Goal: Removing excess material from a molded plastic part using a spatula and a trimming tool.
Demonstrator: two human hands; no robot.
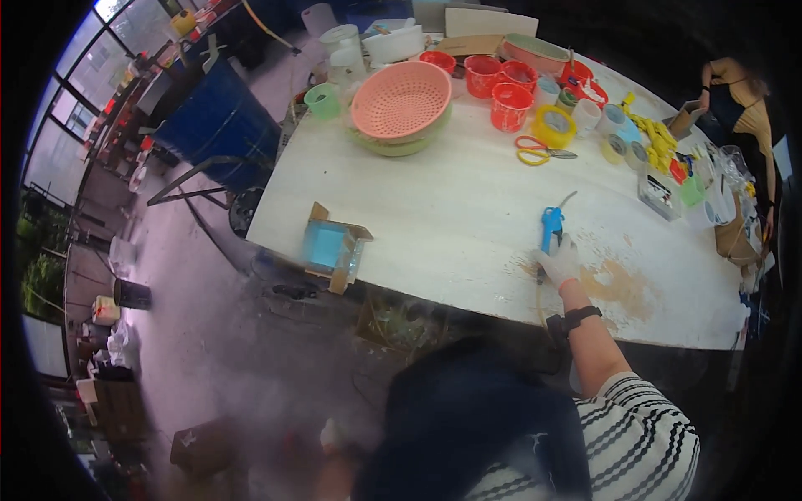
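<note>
Gripping blue-handled tool (551, 227) mid-right of frame on bench (434, 209), gloved right hand (558, 260) is closing around it; left hand is showing nowhere. Risk: tool sliding off near edge.

Left hand (334, 436): blurred low in the haze, grip unclear.
Blue tool (551, 227): handle hidden under right hand (558, 260).
Box (334, 247): smeared.
Bench (468, 192) far-right clutter: too small.
</note>
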